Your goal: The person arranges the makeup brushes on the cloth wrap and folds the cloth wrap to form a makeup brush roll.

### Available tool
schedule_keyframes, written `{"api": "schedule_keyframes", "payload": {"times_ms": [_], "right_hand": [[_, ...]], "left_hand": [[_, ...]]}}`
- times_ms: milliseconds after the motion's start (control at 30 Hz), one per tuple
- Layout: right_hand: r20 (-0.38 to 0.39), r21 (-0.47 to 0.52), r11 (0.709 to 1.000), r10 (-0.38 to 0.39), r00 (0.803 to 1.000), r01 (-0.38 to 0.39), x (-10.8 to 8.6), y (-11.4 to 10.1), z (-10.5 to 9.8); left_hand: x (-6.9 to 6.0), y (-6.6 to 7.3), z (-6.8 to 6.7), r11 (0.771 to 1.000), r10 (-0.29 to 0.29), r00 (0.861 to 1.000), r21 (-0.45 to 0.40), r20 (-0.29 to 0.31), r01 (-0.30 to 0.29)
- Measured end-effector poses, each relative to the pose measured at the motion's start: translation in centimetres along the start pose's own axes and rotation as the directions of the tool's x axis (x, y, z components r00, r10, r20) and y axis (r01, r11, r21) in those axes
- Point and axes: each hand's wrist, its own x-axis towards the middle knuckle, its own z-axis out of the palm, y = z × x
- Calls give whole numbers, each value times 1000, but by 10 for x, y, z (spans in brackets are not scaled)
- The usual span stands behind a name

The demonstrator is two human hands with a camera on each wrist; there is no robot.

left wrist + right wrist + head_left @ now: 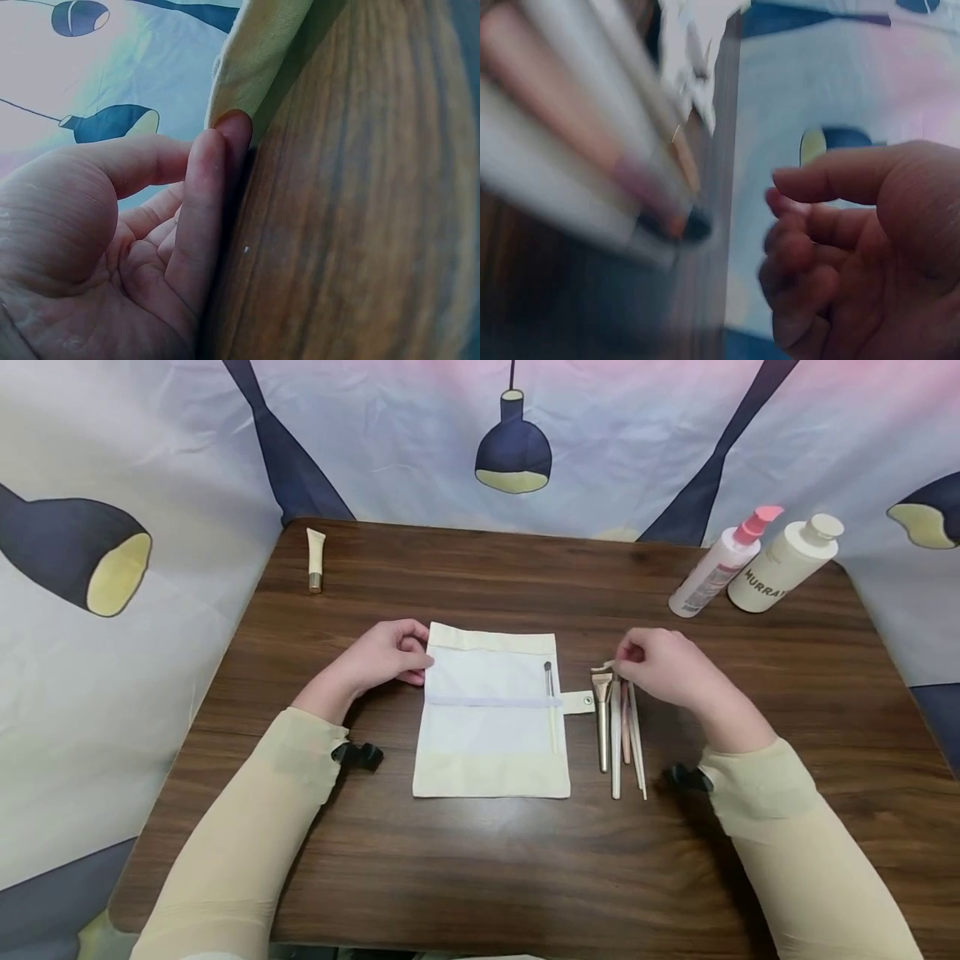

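Note:
A cream fabric brush roll (480, 774) lies unfolded on the table. One slim makeup brush (549, 681) sits in it near the right side, tucked under the white strap (487, 702). My left hand (390, 656) pinches the roll's left edge; in the left wrist view the fingertips (238, 127) meet at the cloth (259, 52). Several makeup brushes (616, 743) lie in a loose bundle to the right, heads away from me. Over their heads hovers my right hand (663, 664). In the right wrist view its fingers (802, 281) are loosely curled, apart from the blurred brushes (577, 105).
A snap tab (577, 702) reaches from the roll toward the brushes. At the back right stand a pink-topped pump bottle (716, 572) and a white bottle (780, 568). A small cream tube (315, 560) lies at the back left. Printed fabric hangs behind the wooden table (480, 877).

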Motion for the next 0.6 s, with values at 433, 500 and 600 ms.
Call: {"api": "schedule_keyframes", "payload": {"times_ms": [433, 500, 600], "right_hand": [[153, -30, 989, 146, 977, -143, -15, 28, 17], [162, -47, 986, 167, 973, -161, -14, 29, 17], [155, -72, 981, 188, 970, -179, -12, 29, 17]], "left_hand": [[-1, 2, -3, 1000, -16, 1000, 9, 4, 16], [0, 2, -3, 1000, -19, 1000, 10, 14, 19], [1, 3, -2, 1000, -3, 1000, 8, 11, 3]]}}
